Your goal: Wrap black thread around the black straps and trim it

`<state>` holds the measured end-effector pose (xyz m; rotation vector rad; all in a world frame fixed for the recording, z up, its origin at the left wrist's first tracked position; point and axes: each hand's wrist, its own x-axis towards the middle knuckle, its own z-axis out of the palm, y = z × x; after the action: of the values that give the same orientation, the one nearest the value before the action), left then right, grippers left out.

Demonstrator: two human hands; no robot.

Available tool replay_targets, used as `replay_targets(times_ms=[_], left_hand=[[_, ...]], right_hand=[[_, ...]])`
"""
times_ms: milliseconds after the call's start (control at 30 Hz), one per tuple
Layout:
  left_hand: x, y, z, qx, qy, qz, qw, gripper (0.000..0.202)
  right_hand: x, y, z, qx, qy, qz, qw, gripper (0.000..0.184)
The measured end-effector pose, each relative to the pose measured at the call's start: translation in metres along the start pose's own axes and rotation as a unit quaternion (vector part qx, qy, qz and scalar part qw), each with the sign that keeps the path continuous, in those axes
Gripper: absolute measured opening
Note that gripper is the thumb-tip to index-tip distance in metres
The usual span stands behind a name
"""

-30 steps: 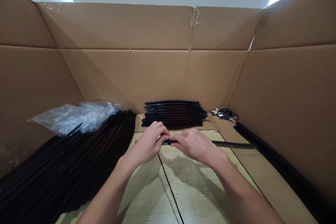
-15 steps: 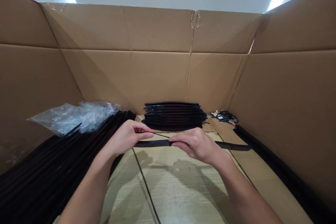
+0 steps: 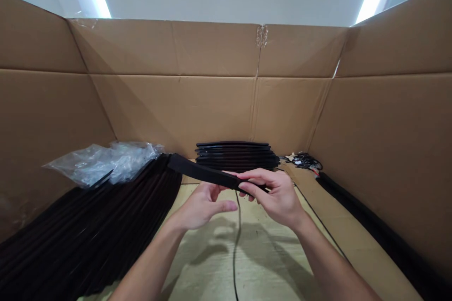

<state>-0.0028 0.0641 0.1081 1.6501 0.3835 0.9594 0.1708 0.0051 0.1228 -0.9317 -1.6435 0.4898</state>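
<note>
My right hand (image 3: 278, 196) pinches a flat black strip (image 3: 197, 172) near its middle; the strip is lifted off the board and slants up to the left. A thin black cord (image 3: 236, 240) hangs down from the hands toward me. My left hand (image 3: 203, 204) is just under the strip with its fingers loosely curled, thumb near the strip and the cord; what it grips is hidden. Behind the hands lies a neat stack of black strips (image 3: 236, 155).
Tall cardboard walls (image 3: 212, 103) enclose the work area on three sides. A large pile of long black strips (image 3: 88, 235) fills the left, with crumpled clear plastic bags (image 3: 106, 162) on top. More black strips (image 3: 381, 235) run along the right wall. Small cables (image 3: 305, 161) lie in the far right corner.
The strip lay stretched across the board between both hands. Now my right hand has lifted it, tilted up to the left. My left hand has let its end go and sits below.
</note>
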Motion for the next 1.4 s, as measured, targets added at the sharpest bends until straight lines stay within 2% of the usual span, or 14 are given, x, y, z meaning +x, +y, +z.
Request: replay_targets(times_ms=[67, 167, 367, 567, 667, 800, 867, 1000, 1167, 1300, 1400], left_hand=[[0.000, 0.006, 0.011, -0.062, 0.042, 0.018, 0.997, 0.032], [-0.001, 0.008, 0.017, -0.085, 0.086, 0.020, 0.992, 0.019], [-0.002, 0.003, 0.013, -0.106, 0.090, 0.022, 0.990, 0.013], [-0.007, 0.009, 0.017, -0.197, 0.098, -0.019, 0.975, 0.020], [-0.007, 0.011, 0.019, -0.180, 0.107, -0.023, 0.977, 0.023], [-0.006, 0.010, 0.018, -0.128, 0.088, 0.023, 0.988, 0.034], [-0.006, 0.008, 0.017, -0.115, 0.102, 0.027, 0.988, 0.034], [-0.008, 0.005, 0.015, -0.128, 0.133, -0.018, 0.983, 0.035], [-0.011, 0.004, 0.013, -0.158, 0.098, -0.011, 0.983, 0.037], [-0.012, 0.004, 0.011, -0.166, 0.080, 0.000, 0.983, 0.038], [-0.012, 0.003, 0.010, -0.171, 0.082, -0.001, 0.982, 0.040]], right_hand=[[0.000, -0.002, 0.001, 0.040, 0.007, 0.023, 0.999, 0.018], [0.000, -0.006, 0.004, 0.066, 0.015, 0.036, 0.997, 0.020], [-0.003, -0.013, 0.007, 0.095, 0.031, 0.043, 0.994, 0.019], [-0.003, -0.021, 0.009, 0.116, 0.054, 0.034, 0.991, 0.015], [-0.003, -0.023, 0.010, 0.105, 0.057, 0.041, 0.992, 0.014], [-0.005, -0.023, 0.010, 0.066, 0.068, 0.047, 0.994, 0.016], [-0.007, -0.023, 0.011, 0.038, 0.063, 0.034, 0.997, 0.018], [-0.011, -0.025, 0.012, -0.036, 0.051, -0.037, 0.997, 0.021], [-0.015, -0.032, 0.007, -0.126, 0.019, -0.159, 0.979, 0.032], [-0.016, -0.039, 0.001, -0.146, -0.041, -0.184, 0.971, 0.039], [-0.016, -0.041, -0.001, -0.142, -0.077, -0.168, 0.972, 0.038]])
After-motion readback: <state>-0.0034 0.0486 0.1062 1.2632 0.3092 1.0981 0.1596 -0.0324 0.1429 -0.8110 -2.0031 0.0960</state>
